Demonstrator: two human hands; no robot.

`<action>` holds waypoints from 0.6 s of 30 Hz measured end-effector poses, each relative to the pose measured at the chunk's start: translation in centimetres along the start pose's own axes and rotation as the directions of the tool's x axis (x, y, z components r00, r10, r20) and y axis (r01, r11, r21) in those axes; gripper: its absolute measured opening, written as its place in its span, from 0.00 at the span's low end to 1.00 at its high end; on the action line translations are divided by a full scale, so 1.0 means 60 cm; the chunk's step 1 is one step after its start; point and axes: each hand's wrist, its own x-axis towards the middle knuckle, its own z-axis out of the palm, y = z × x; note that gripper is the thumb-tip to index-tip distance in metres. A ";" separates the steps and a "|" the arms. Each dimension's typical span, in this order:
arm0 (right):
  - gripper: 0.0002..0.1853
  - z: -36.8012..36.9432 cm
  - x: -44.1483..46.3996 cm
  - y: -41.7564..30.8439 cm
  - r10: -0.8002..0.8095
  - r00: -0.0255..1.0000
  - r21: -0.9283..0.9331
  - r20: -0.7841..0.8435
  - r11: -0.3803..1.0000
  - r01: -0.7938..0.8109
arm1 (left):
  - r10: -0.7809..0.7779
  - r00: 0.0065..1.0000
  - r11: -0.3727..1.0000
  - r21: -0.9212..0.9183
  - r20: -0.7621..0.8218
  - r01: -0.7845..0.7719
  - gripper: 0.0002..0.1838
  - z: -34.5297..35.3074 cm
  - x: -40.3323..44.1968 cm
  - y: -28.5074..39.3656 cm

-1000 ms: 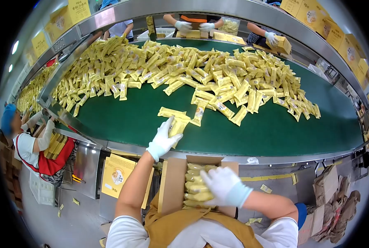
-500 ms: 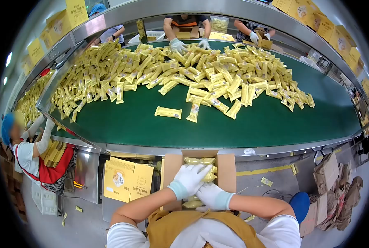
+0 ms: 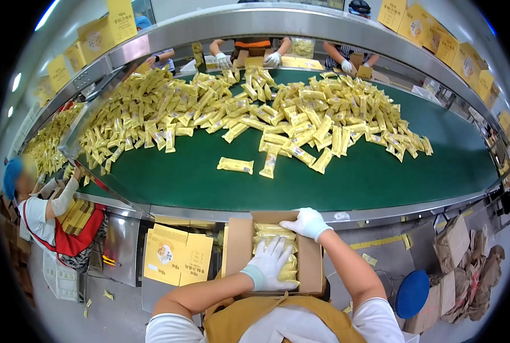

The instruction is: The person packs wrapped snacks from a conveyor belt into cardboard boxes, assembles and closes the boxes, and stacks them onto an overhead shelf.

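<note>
An open cardboard box (image 3: 310,268) stands in front of my body, with several yellow-wrapped packets (image 3: 274,228) inside. My left hand (image 3: 271,263), in a white glove, lies flat on the packets with its fingers spread. At the far right corner of the box, my gloved right hand (image 3: 307,223) grips the rim, its thumb reaching inward over the packets. Part of the packets is hidden under my left hand.
A green conveyor belt (image 3: 335,186) beyond the box carries a large heap of yellow packets (image 3: 209,108). Flattened yellow cartons (image 3: 175,254) lie left of the box. Co-workers stand across the belt and at left. A blue stool (image 3: 413,294) and brown paper (image 3: 466,280) are at right.
My right hand has moved from the box's near part to its far right corner. My left hand has flattened over the packets. Across the belt, a co-worker's hands have drawn back from the heap.
</note>
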 end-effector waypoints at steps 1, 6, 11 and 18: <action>0.33 0.025 0.024 0.023 -0.031 0.999 -0.034 -0.018 0.999 0.031 | 0.014 1.000 0.999 -0.029 -0.024 -0.014 0.56 0.003 -0.001 -0.006; 0.18 -0.006 -0.057 0.005 -0.410 0.885 -0.130 -0.221 0.912 0.390 | -0.088 0.822 0.907 -0.387 -0.562 -0.167 0.36 -0.029 -0.060 -0.055; 0.09 -0.052 -0.127 0.019 -0.313 0.753 -0.129 -0.578 0.947 0.295 | -0.710 0.338 0.633 -0.770 -0.617 -0.077 0.16 0.035 -0.098 -0.127; 0.15 -0.051 -0.103 0.046 0.144 0.784 0.142 -0.603 0.987 -0.073 | -0.472 0.876 0.282 -0.958 -0.095 0.048 0.38 0.158 -0.042 -0.094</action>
